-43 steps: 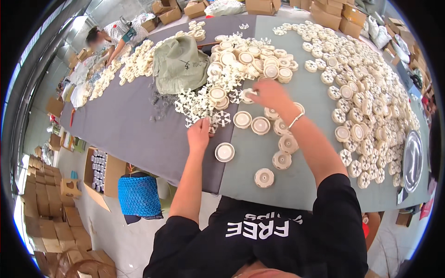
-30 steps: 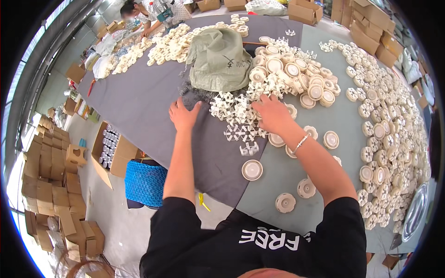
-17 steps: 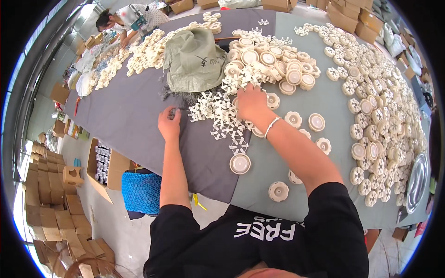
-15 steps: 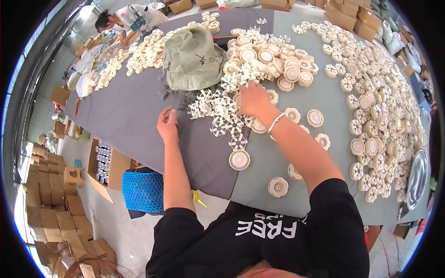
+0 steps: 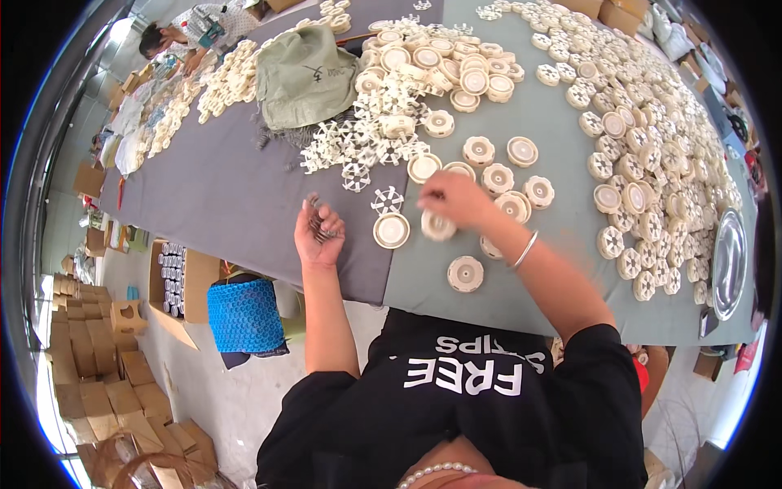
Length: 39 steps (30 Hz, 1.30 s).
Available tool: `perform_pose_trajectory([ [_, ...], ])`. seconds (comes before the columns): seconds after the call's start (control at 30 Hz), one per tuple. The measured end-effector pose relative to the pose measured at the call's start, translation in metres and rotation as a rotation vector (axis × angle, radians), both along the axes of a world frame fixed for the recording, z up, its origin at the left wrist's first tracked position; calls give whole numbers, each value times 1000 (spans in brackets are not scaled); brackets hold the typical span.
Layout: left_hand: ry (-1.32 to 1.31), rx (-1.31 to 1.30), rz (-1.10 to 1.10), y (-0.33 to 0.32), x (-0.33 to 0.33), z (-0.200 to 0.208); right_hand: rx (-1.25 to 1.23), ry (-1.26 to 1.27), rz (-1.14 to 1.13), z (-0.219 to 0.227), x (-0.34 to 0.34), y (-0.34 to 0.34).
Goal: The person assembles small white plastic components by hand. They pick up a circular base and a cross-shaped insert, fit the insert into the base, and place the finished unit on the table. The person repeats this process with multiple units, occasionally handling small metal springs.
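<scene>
My left hand (image 5: 319, 236), palm up near the table's front edge, has its fingers curled around a clump of small dark metal pieces (image 5: 322, 228) that look like springs. My right hand (image 5: 454, 198) is bent down over the table, its fingers on a round cream plastic part (image 5: 438, 226) with a blurred outline. Just left of that part lie another round cream cap (image 5: 391, 231) and a white spoked plastic piece (image 5: 387, 200). Several scalloped cream caps (image 5: 498, 179) rest around and beyond my right hand. A loose heap of white spoked pieces (image 5: 350, 147) lies farther off.
A green sack (image 5: 305, 77) stands on dark mesh-like material beside heaped caps (image 5: 440, 61). Assembled round parts (image 5: 643, 187) cover the right side, near a metal tray (image 5: 730, 265). An open carton (image 5: 195, 285) and blue padded seat (image 5: 244, 318) are at left. Another person (image 5: 195, 33) works far left.
My right hand has come back from the heap toward me, onto a round cream part. My left hand has turned palm up, showing the dark metal pieces. The whole view has shifted.
</scene>
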<state>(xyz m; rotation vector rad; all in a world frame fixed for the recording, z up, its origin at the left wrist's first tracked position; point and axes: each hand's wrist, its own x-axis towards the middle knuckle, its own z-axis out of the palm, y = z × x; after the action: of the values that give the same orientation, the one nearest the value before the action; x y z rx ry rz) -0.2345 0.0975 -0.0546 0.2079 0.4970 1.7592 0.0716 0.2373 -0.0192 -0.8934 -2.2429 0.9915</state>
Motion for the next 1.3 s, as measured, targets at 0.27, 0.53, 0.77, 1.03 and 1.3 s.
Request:
perform_pose_trajectory([
  [0.27,-3,140,-137,-26,23,-10,379,-502,-258,4,10,20],
  [0.53,114,51,-141,-21,30,-5,53,-293,-6,16,27,31],
  [0.77,115,100,-188,-18,25,-13,305,-234,-112,-2,-39,32],
  [1.03,133,63,-191,-15,30,-6,343,-463,-247,4,-10,29],
  [1.3,121,56,-205,-15,28,-7,330,-540,-327,7,134,83],
])
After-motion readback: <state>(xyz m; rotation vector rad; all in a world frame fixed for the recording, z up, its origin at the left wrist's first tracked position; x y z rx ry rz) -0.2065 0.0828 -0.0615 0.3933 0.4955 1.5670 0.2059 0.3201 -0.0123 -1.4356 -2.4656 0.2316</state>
